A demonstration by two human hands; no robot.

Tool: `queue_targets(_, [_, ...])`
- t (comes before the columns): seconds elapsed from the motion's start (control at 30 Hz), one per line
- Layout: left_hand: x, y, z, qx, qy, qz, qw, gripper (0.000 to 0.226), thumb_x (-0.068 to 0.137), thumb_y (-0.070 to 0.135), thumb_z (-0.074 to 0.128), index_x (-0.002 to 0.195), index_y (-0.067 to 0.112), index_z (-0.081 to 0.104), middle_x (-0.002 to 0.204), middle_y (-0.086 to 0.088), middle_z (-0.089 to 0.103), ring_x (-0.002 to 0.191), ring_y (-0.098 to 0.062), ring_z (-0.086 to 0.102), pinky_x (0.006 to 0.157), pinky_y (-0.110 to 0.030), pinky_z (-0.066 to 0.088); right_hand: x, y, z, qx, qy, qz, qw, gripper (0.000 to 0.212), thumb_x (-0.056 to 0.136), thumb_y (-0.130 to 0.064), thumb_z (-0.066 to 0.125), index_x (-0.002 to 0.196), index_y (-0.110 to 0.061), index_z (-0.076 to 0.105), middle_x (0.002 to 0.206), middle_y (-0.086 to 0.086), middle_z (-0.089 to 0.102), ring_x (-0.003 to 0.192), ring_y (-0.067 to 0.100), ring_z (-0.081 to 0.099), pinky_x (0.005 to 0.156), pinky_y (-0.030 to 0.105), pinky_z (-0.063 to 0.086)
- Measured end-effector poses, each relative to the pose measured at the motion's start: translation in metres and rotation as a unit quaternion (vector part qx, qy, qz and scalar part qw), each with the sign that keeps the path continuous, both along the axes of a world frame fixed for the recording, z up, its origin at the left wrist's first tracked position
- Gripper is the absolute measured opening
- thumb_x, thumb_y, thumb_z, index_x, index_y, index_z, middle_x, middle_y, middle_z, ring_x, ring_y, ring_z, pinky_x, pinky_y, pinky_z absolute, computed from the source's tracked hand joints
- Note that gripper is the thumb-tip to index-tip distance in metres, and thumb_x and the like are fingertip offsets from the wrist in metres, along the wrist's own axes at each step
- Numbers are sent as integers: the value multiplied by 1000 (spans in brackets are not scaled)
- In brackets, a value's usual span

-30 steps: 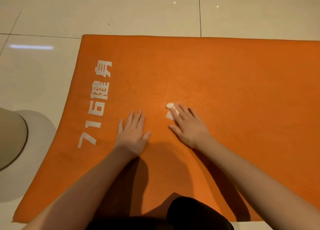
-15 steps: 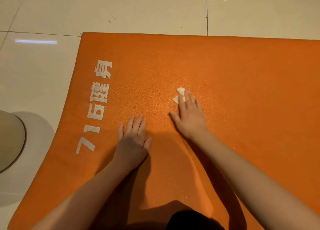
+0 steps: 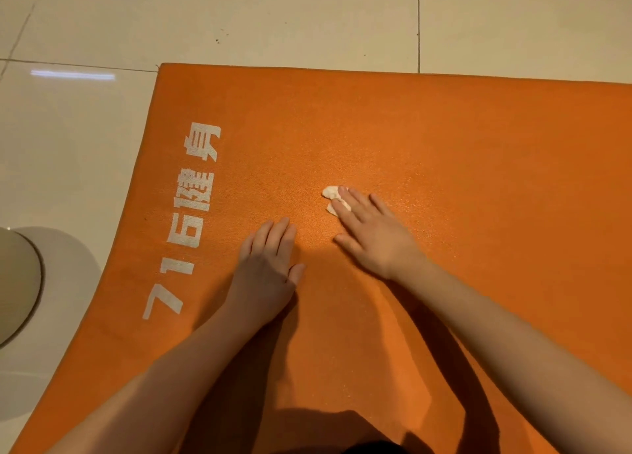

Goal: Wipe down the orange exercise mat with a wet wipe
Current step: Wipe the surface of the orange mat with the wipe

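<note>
Now, mat (image 3: 444,139): spread flat on the tiled floor (image 3: 239,19), white print (image 3: 195,193) along its left end.
Wipe (image 3: 331,191): small crumpled wad on the mat's middle, just right of the print, mostly under the right fingertips.
Right hand (image 3: 372,238): flat, fingers (image 3: 355,202) straight and together, pressing the wipe down; no curl round it.
Left hand (image 3: 266,265): flat on the mat beside the right, fingers straight, holding nothing, apparently bracing.
Change: wipe pushed away half a second ago, now drawn back and a little left; left hand hardly moved.
Meaning: short back-and-forth strokes over one patch; probably early, with the far strip and the whole right side likely not yet wiped.
Next: shift strokes outward; refold the wad if dry.
Off-mat: round beige object (image 3: 17,282) at the left edge, identity unclear.
</note>
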State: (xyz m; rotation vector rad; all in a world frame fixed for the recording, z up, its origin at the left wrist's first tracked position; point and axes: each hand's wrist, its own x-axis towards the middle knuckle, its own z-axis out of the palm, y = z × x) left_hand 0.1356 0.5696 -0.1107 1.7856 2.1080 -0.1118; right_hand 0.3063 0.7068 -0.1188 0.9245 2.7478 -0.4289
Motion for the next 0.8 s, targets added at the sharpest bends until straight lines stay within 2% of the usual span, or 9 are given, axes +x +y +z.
queue_targets(0.1, [-4, 16, 1, -12, 20, 2, 1000, 64, 102, 41, 35, 156, 14, 15, 164, -2, 7, 150, -24, 7, 121, -43, 4, 7, 30, -2, 50, -19, -94, 994, 73, 96, -57, 4, 156, -15, 10, 164, 9, 4, 151, 23, 0, 117, 36, -12])
queue_targets(0.13, [-3, 17, 0, -8, 21, 3, 1000, 64, 102, 40, 35, 156, 14, 14, 164, -2, 6, 150, -25, 7, 121, -43, 3, 4, 33, -3, 53, -31, -144, 988, 69, 100, -54, 10, 156, -14, 8, 164, 9, 1, 151, 23, -3, 119, 39, -10])
queue_targets(0.2, [-1, 16, 1, -3, 12, 0, 1000, 62, 97, 39, 39, 151, 7, 32, 159, -9, 27, 145, -33, 26, 117, -49, 18, -11, 23, -4, 32, -32, -177, 983, 70, 102, -54, 18, 156, -14, -1, 163, 10, -10, 150, 24, -10, 120, 38, -11])
queue_targets(0.3, [-6, 17, 0, 12, -5, -11, 1000, 61, 89, 37, 49, 140, 3, 47, 149, -14, 45, 135, -37, 41, 110, -53, 31, -12, 13, -5, 13, -23, -77, 997, 75, 99, -61, 15, 156, -17, -6, 162, 7, -14, 150, 22, -13, 119, 36, -12])
queue_targets(0.37, [-11, 26, 2, 21, -4, -12, 1000, 63, 95, 35, 53, 149, 8, 36, 156, -9, 33, 144, -31, 27, 117, -48, 18, -5, 30, -3, 39, -23, -52, 998, 76, 95, -63, 6, 156, -17, -2, 163, 7, -8, 150, 21, -9, 118, 36, -13])
queue_targets(0.47, [-18, 47, 5, 18, 4, -14, 1000, 72, 99, 41, 48, 156, 15, 14, 164, -1, 8, 151, -23, 4, 120, -42, -1, -6, 54, -3, 46, -31, -160, 986, 70, 102, -55, 16, 157, -14, 2, 163, 10, -7, 151, 23, -8, 119, 39, -10])
queue_targets(0.53, [-20, 63, 9, 4, -5, -7, 1000, 74, 100, 44, 43, 157, 17, 4, 165, 2, -3, 151, -21, -5, 120, -43, -3, -19, 49, -3, 33, -30, -185, 982, 72, 102, -55, 19, 156, -12, -2, 162, 11, -13, 150, 24, -12, 121, 39, -8])
queue_targets(0.7, [-24, 88, 16, -35, -8, -13, 999, 77, 100, 47, 43, 157, 22, -4, 163, 7, -14, 150, -17, -13, 120, -43, -5, -11, 44, -4, 53, -32, -67, 996, 72, 101, -56, 20, 156, -15, -3, 163, 8, -11, 150, 21, -12, 119, 38, -13])
queue_targets(0.8, [-31, 100, 20, -61, -11, -8, 998, 80, 99, 49, 45, 156, 24, -5, 163, 8, -16, 149, -17, -16, 121, -45, -5, -11, 68, -5, 68, -38, -161, 984, 68, 103, -52, 19, 156, -13, 3, 164, 9, -6, 151, 22, -9, 118, 39, -12])
